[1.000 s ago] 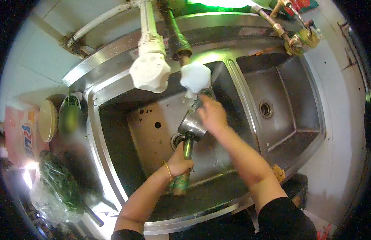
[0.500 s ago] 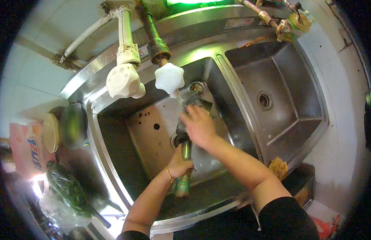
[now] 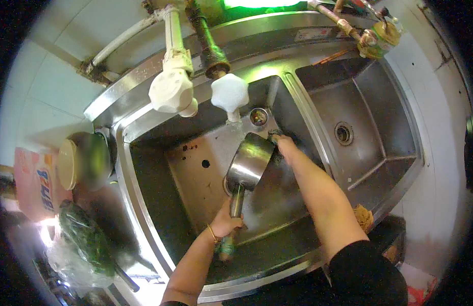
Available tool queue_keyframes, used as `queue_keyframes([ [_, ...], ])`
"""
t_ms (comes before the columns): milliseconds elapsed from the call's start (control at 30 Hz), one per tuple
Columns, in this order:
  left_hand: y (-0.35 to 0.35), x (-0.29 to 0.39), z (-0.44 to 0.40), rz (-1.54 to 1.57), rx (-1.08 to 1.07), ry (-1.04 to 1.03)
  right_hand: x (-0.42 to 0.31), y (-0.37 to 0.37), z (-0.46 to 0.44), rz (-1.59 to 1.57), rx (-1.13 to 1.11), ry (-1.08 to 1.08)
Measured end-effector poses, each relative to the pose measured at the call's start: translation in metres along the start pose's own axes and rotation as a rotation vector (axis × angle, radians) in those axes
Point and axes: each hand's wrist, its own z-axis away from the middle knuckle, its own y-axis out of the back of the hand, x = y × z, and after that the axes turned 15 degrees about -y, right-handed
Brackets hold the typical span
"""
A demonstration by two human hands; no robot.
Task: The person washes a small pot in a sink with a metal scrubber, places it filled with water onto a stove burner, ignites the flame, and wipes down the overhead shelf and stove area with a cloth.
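Note:
Over the large sink basin, my left hand is closed around the tubular handle of a metal wok spatula, its broad shiny blade pointing away from me. Green wrapping covers the handle's lower end. My right hand is beside the blade's far right corner, fingers curled and partly hidden. Something small and dark shows at its fingertips, too unclear to name. Just beyond the blade is the white tap knob, with its spout over the basin.
A second basin lies to the right. A white valve and pipes hang over the sink's back edge. Left of the sink are a pink packet, a pale lid and a green plastic bag. A yellowish crumpled item sits front right.
The spatula blade has turned from dark to its bright face. My right hand has moved off the blade toward the right, and its spread fingers have curled. My left hand keeps hold of the handle.

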Motion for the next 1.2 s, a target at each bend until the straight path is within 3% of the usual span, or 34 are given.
queue_keyframes([
  [67,-0.006,0.009,0.006,0.027,-0.017,0.065,-0.012,0.005,0.059,-0.222,0.038,-0.056],
  [100,-0.007,0.014,0.007,0.184,0.038,0.099,-0.015,0.005,0.083,-0.333,0.054,-0.09],
  [167,-0.009,0.022,0.005,0.495,0.141,0.16,-0.002,0.007,0.086,-0.364,0.011,0.172],
  [200,-0.007,-0.007,0.011,1.161,0.086,0.11,0.002,0.009,0.088,-0.368,-0.019,0.307],
  [267,-0.039,0.034,0.008,1.526,0.252,0.009,0.011,0.008,0.106,-0.438,-0.029,0.342],
  [333,-0.042,0.069,0.002,1.668,0.321,-0.07,0.011,0.014,0.142,-0.431,-0.021,0.336],
  [433,-0.028,0.042,-0.021,2.109,-0.125,-0.006,0.031,0.024,0.162,-0.451,0.006,0.459],
  [467,-0.022,0.042,-0.021,1.925,-0.053,0.02,0.034,0.03,0.173,-0.374,0.068,0.529],
  [533,-0.018,0.067,-0.012,1.186,0.093,0.056,0.024,0.034,0.209,-0.222,0.192,0.665],
  [600,-0.015,0.084,-0.009,0.589,0.14,0.034,0.026,0.036,0.214,0.048,0.36,0.997],
  [633,-0.012,0.083,-0.01,0.404,0.096,0.024,0.027,0.036,0.217,0.186,0.44,1.16],
  [667,-0.007,0.083,-0.012,0.213,0.052,0.011,0.024,0.031,0.221,0.213,0.367,1.155],
  [767,0.0,0.079,-0.012,-0.315,-0.105,0.061,0.005,0.008,0.211,0.789,0.398,1.343],
  [867,-0.003,0.082,-0.009,-0.728,-0.352,0.096,-0.032,-0.009,0.188,1.04,0.421,1.238],
  [900,-0.005,0.076,-0.007,-0.757,-0.365,0.091,-0.04,-0.013,0.173,1.062,0.473,1.166],
  [967,-0.007,0.067,-0.003,-0.831,-0.395,0.079,-0.078,0.002,0.14,0.618,0.088,0.471],
  [1000,-0.005,0.073,0.001,-0.796,-0.417,0.11,-0.073,0.003,0.127,0.6,0.172,0.484],
  [1100,-0.007,0.082,-0.004,-0.715,-0.399,0.12,-0.036,-0.013,0.159,0.705,0.283,0.923],
  [1167,-0.011,0.064,-0.007,-0.729,-0.357,0.082,0.004,-0.032,0.173,0.961,0.436,1.366],
  [1200,-0.011,0.068,-0.008,-0.728,-0.358,0.082,0.001,-0.03,0.175,0.892,0.433,1.412],
])
